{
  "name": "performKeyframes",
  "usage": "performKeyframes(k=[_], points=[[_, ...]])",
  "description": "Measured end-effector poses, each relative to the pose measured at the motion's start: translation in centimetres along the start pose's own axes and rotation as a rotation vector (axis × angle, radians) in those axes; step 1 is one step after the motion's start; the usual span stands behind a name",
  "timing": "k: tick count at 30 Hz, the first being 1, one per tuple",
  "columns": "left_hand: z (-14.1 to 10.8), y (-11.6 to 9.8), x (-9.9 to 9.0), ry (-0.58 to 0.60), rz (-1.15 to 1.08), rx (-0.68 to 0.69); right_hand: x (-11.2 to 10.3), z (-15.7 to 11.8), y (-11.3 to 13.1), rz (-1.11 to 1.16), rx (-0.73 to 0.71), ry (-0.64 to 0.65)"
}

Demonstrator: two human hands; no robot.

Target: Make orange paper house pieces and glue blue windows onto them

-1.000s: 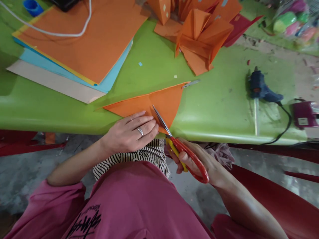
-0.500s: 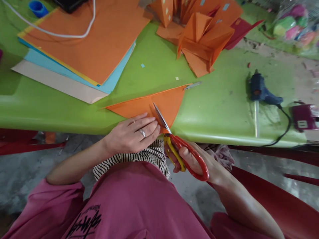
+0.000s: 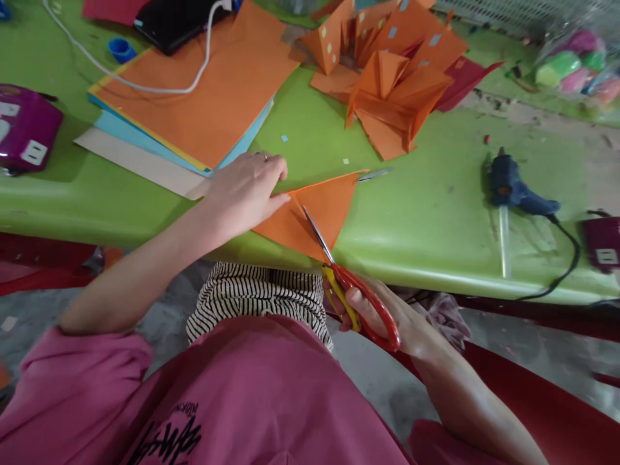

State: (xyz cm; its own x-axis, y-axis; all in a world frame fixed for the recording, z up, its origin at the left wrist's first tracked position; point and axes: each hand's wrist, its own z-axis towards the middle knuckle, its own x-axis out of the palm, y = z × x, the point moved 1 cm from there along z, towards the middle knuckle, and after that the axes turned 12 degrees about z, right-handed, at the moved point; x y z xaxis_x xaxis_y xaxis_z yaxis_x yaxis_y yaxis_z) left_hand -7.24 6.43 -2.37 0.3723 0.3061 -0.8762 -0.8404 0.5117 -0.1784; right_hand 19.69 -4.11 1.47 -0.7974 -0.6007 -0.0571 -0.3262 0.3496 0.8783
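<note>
A folded orange paper triangle (image 3: 322,210) lies at the table's front edge. My right hand (image 3: 365,307) is closed round the red and yellow handles of the scissors (image 3: 371,309), one blade lying over the paper. My left hand (image 3: 247,190) is over the paper's left part, thumb and curled fingers near its upper fold, and hides that end. Whether the fingers pinch the paper is hard to tell. Another metal tip (image 3: 375,174) sticks out at the paper's upper right corner.
Stacked coloured sheets (image 3: 194,110) lie at the back left under a white cable and a black device (image 3: 179,26). Folded orange paper pieces (image 3: 397,90) stand at the back. A glue gun (image 3: 516,184) lies right, a purple box (image 3: 29,129) left.
My left hand has moved up and left from lying flat on the paper to its upper fold, its fingers now curled. The scissors have barely moved. The view has shifted, showing more on the left.
</note>
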Motion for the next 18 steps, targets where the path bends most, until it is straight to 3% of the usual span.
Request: performKeyframes(k=[3, 6, 12, 18], points=[[0.7, 0.2, -0.1, 0.149, -0.017, 0.025, 0.0, -0.1, -0.2, -0.001, 0.049, 0.005], [1.1, -0.8, -1.5, 0.263, -0.065, -0.009, -0.3, 0.0, -0.6, -0.089, -0.008, -0.005], [1.3, -2.6, -3.3, 0.472, -0.380, -0.320, -0.8, -0.3, -2.0, -0.167, -0.120, 0.003], [0.4, -3.7, -4.1, 0.512, -0.798, -0.509, -1.3, -1.9, -2.4, -0.217, -0.174, 0.031]])
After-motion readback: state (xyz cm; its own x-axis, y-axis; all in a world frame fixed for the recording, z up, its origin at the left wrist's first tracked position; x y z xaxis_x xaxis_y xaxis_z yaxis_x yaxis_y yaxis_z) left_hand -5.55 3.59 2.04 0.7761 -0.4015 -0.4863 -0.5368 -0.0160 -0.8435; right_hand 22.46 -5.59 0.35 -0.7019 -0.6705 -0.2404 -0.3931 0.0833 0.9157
